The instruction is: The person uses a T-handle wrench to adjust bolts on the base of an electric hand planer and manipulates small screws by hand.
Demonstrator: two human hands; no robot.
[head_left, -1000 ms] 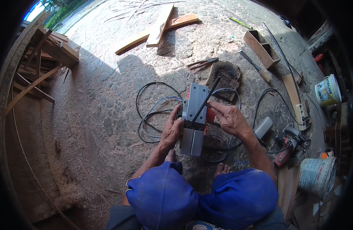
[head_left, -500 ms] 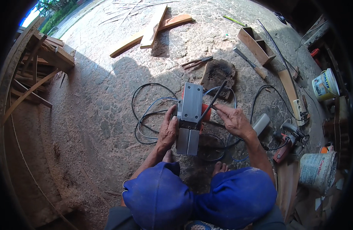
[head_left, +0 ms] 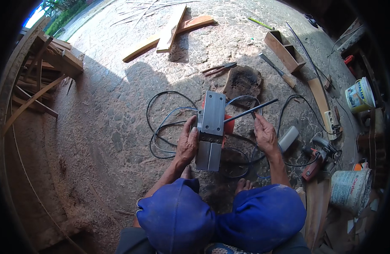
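An electric hand planer (head_left: pixel 214 112) is turned over in front of me, its grey metal sole facing up and some orange body showing at its right side. My left hand (head_left: pixel 187 142) is closed along the planer's left edge, thumb near the gap between the two sole plates. Right of the planer, my right hand (head_left: pixel 267 134) pinches a short dark piece at a thin dark rod-like tool (head_left: pixel 256 108). That tool slants up to the right, its lower end by the sole's right edge. Its exact kind is unclear.
Black and blue cables (head_left: pixel 152 122) loop around the planer. Beyond lie pliers (head_left: pixel 220 68), a charred wooden block (head_left: pixel 243 84), a chisel (head_left: pixel 277 70) and a wooden box (head_left: pixel 284 51). A red power tool (head_left: pixel 313 165) and buckets (head_left: pixel 351 190) stand right; timber (head_left: pixel 171 29) lies ahead.
My right hand has moved right, away from the sole. The rod-like tool has swung from lying steeply across the planer to a flatter slant, mostly off its right side. My left hand stays put.
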